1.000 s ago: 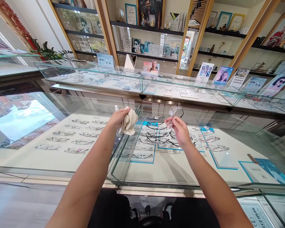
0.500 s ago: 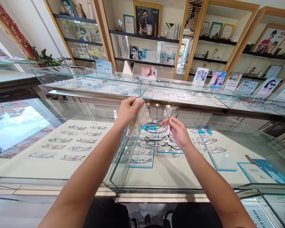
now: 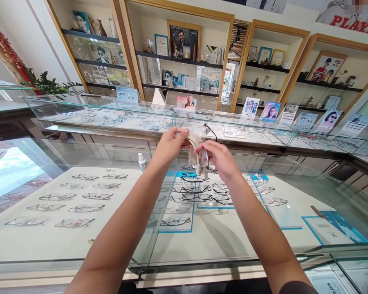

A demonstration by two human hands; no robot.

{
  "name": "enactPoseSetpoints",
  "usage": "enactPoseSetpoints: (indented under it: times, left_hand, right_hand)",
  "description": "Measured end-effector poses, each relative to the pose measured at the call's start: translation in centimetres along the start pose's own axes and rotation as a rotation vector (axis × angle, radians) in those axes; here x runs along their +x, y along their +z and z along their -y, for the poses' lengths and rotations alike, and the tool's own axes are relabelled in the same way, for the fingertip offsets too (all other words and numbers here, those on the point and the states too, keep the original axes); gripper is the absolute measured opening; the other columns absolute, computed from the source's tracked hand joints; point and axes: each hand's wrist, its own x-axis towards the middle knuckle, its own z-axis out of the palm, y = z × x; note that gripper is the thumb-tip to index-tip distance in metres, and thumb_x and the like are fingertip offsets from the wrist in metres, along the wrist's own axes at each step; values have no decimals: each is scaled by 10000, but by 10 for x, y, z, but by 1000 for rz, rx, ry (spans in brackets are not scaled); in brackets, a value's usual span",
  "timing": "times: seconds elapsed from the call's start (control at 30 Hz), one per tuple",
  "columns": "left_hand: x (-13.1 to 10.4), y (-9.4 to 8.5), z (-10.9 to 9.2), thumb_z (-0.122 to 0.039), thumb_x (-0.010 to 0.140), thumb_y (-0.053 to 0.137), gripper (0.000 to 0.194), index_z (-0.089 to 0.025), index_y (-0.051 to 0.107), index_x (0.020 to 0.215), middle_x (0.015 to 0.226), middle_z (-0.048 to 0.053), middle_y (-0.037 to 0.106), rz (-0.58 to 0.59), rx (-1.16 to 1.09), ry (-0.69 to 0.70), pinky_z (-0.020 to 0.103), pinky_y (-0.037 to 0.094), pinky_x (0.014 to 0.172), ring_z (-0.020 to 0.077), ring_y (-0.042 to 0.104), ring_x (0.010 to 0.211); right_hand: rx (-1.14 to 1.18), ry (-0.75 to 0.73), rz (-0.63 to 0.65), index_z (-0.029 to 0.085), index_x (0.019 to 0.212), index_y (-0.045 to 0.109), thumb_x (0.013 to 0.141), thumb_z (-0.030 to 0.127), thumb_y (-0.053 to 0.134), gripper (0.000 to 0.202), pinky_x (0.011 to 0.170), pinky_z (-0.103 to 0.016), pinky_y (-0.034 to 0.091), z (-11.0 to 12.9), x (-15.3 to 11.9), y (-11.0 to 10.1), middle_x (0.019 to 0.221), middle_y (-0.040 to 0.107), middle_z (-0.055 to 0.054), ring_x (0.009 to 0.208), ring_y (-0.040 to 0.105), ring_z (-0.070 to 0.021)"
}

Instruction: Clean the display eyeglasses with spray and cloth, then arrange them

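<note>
Held up over the glass display case, my left hand (image 3: 172, 143) pinches a cream cloth (image 3: 194, 153), which hangs down on its right side. Close beside it, my right hand (image 3: 217, 156) grips a pair of dark-framed glasses (image 3: 211, 130) turned on edge. The cloth meets the glasses between the two hands; whether it touches a lens cannot be made out. Several rows of glasses (image 3: 196, 197) lie inside the case below my hands.
A white bottle (image 3: 142, 162) stands left of my hands. More glasses (image 3: 87, 208) lie in the case at left. A second glass case (image 3: 147, 118) with small posters runs across behind, before wall shelves (image 3: 178, 61).
My hands have come together, bringing the cloth against or next to the glasses. The glasses have turned more edge-on. The view has shifted, and the white bottle shows more fully.
</note>
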Motion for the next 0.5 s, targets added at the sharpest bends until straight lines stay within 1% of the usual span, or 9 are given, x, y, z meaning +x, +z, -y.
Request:
enactPoseSetpoints:
  times: [0.1, 0.23, 0.37, 0.5]
  left_hand:
    - [-4, -3, 0, -602, 815, 851, 485, -197, 600, 909, 790, 16, 715, 19, -20, 35, 320, 571, 790, 151, 678, 735]
    - [-11, -5, -2, -669, 855, 802, 512, -199, 608, 920, 845, 14, 713, 65, -18, 46, 324, 574, 841, 146, 686, 778]
    - [-15, -6, -5, -644, 906, 766, 466, -210, 595, 892, 869, 21, 712, 141, 31, 53, 338, 578, 865, 164, 694, 832]
    - [-17, -7, -7, -602, 928, 759, 424, -211, 608, 864, 843, 17, 687, 194, 52, 42, 322, 575, 828, 157, 661, 799]
  right_hand:
    - [-50, -1, 12, 242, 812, 779, 898, 480, 718, 261, 735, -322, 477, -1, 1, 1, 900, 789, -38, 803, 626, -177]
    - [-90, -3, 3, 254, 823, 790, 920, 481, 708, 259, 735, -332, 465, -4, 1, -2, 909, 793, -41, 813, 624, -184]
    - [-115, 7, 17, 253, 822, 789, 932, 487, 711, 270, 735, -326, 461, -10, 2, -8, 916, 792, -34, 799, 611, -174]
    - [-135, 2, 31, 259, 832, 795, 947, 484, 703, 269, 733, -331, 466, -16, 4, -13, 921, 795, -36, 805, 623, -183]
